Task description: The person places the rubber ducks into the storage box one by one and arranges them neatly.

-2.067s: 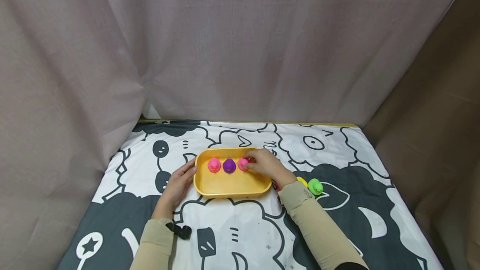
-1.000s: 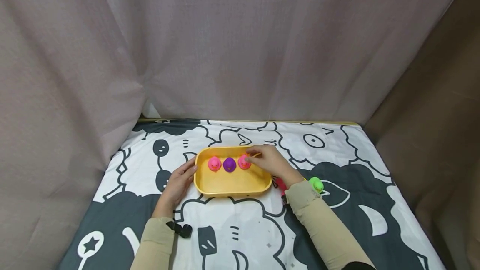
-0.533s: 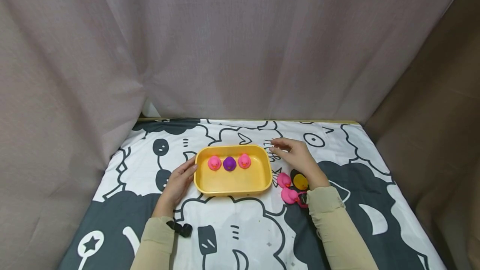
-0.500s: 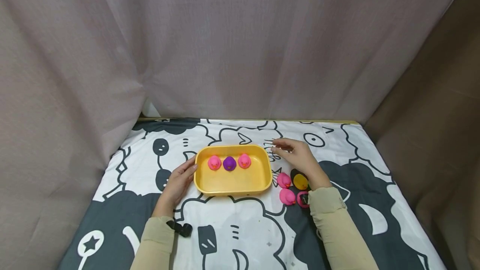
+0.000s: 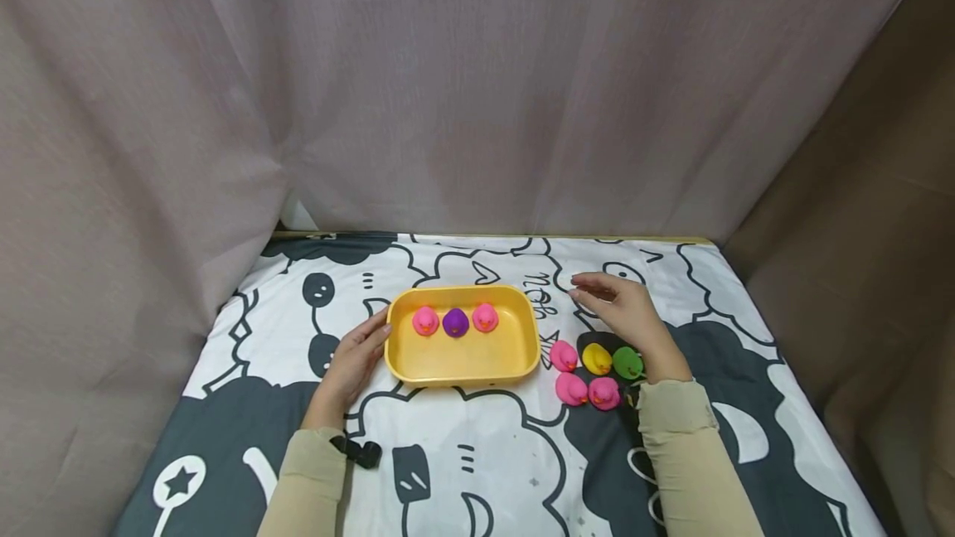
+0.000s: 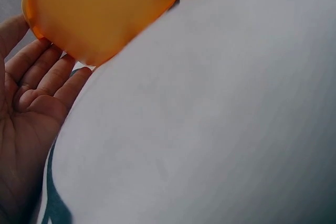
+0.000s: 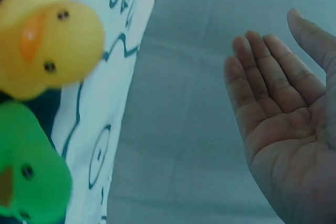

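Observation:
Three rubber ducks sit in a row along the far side of the yellow tray (image 5: pixel 462 375): a pink duck (image 5: pixel 425 321), a purple duck (image 5: pixel 456 322) and another pink duck (image 5: pixel 485 317). My left hand (image 5: pixel 352 363) rests at the tray's left end, its fairly straight fingers (image 6: pixel 58 74) against the tray's edge in the left wrist view. Holding nothing, my right hand (image 5: pixel 622 313) hovers right of the tray, beyond more ducks; the right wrist view shows its bare palm (image 7: pixel 294 129). Nearest that hand are a green duck (image 5: pixel 627 363) and a yellow duck (image 5: pixel 597 359).
Several pink ducks, among them a front pink duck (image 5: pixel 571 389), stand on the patterned cloth (image 5: pixel 477 429) just right of the tray. A grey curtain (image 5: pixel 477 106) hangs behind the table's far edge, and a brown curtain (image 5: pixel 843 272) hangs at the right.
My right hand has let go of the right-hand pink duck in the tray and moved away to the right, uncovering the ducks on the cloth. My left hand stays at the tray.

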A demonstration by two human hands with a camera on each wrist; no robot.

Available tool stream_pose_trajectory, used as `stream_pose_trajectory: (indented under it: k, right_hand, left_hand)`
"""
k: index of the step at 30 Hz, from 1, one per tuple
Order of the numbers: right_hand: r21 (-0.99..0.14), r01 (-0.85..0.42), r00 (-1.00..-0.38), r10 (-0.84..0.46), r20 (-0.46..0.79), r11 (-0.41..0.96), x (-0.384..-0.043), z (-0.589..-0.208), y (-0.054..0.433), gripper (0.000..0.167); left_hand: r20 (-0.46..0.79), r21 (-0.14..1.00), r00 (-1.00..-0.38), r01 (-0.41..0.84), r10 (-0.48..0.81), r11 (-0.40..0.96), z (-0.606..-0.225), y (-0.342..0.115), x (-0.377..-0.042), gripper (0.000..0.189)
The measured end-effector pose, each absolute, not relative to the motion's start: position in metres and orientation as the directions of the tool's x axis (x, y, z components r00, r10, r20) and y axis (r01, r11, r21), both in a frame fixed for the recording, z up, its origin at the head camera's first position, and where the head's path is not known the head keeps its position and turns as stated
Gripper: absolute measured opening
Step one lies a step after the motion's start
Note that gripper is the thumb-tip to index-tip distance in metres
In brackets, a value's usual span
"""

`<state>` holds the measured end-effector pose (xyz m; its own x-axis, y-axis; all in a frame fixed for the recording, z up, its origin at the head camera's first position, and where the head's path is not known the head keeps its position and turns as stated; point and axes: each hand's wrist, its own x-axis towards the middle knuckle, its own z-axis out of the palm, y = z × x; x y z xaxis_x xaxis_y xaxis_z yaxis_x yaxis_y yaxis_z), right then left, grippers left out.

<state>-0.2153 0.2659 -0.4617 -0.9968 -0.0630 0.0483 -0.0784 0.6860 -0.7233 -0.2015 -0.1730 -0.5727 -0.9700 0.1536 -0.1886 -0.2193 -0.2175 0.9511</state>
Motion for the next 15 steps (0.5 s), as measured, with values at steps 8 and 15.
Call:
stream_pose_trajectory:
  k: [8, 15]
  right_hand:
    - [-0.719, -0.054, -0.998, -0.024, 0.052, 0.693, -0.205, -0.450, 0.286, 0.055]
    - [-0.701, -0.083, -0.996, -0.046, 0.071, 0.708, -0.193, -0.452, 0.308, 0.050]
  left_hand:
    - [-0.178, 0.953, -0.971, -0.210, 0.157, -0.218, -0.575, -0.174, -0.202, 0.049]
    - [-0.184, 0.954, -0.971, -0.214, 0.154, -0.210, -0.576, -0.174, -0.203, 0.049]
